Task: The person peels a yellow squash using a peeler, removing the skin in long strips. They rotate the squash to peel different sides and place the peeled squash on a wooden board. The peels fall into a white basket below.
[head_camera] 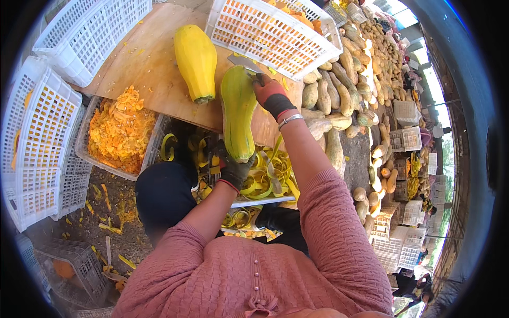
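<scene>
My left hand (234,169), in a dark glove, grips the near end of a green-yellow squash (239,115), which spans from the edge of a wooden board (151,67) towards me. At the squash's far right side is my right hand (268,89) in a red and black glove, its fingers closed around a small tool that is mostly hidden. Just beyond the squash's far end, a flat metal blade (243,61) lies on the board. A peeled yellow squash (195,61) rests on the board to the left. Below, long green-yellow peels (274,171) are heaped under my hands.
A white plastic crate (274,35) with orange pieces stands at the board's far right. More white crates (93,39) stand at left, beside a tub (85,149) of orange pulp (121,131). Many unpeeled squashes (334,91) lie at right. Scraps litter the floor (115,198).
</scene>
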The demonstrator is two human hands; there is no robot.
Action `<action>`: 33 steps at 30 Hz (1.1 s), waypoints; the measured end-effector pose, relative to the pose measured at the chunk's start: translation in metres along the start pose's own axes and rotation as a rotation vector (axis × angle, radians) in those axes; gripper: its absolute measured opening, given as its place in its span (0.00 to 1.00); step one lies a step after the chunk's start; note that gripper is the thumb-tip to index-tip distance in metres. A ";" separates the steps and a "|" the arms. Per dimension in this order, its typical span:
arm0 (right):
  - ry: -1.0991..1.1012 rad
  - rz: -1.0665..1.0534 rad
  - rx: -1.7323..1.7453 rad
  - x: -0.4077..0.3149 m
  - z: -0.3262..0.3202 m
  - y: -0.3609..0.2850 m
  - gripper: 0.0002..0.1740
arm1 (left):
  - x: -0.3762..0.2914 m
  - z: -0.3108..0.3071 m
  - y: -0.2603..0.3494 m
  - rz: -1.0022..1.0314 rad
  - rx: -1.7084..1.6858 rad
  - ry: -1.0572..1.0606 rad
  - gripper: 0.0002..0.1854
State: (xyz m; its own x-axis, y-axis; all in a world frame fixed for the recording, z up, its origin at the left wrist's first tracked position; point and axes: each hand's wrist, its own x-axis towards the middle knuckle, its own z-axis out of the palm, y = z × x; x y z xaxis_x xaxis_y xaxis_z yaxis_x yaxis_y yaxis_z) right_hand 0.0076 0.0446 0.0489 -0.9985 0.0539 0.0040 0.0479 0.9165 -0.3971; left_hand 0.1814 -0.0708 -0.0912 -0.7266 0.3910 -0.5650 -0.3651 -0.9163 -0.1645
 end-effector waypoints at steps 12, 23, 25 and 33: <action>-0.296 0.104 0.192 -0.305 0.028 0.010 0.32 | -0.002 -0.001 0.007 0.009 0.056 -0.074 0.37; 0.020 -0.075 -0.046 0.007 -0.010 -0.029 0.25 | 0.010 -0.018 -0.005 0.016 0.030 -0.061 0.34; -0.038 -0.017 -0.170 0.029 -0.009 -0.028 0.23 | 0.004 -0.007 -0.003 -0.036 0.020 -0.034 0.33; -0.120 -0.019 0.050 -0.190 0.049 0.007 0.31 | 0.018 -0.028 -0.003 -0.063 -0.084 -0.143 0.38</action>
State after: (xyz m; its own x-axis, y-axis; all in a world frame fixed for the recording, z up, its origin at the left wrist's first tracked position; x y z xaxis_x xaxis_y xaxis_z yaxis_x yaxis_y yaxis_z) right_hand 0.1964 0.0213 0.0007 -0.9953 -0.0138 -0.0963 0.0304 0.8959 -0.4431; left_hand 0.1859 -0.0632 -0.1236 -0.7812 0.4509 -0.4317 -0.3669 -0.8912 -0.2667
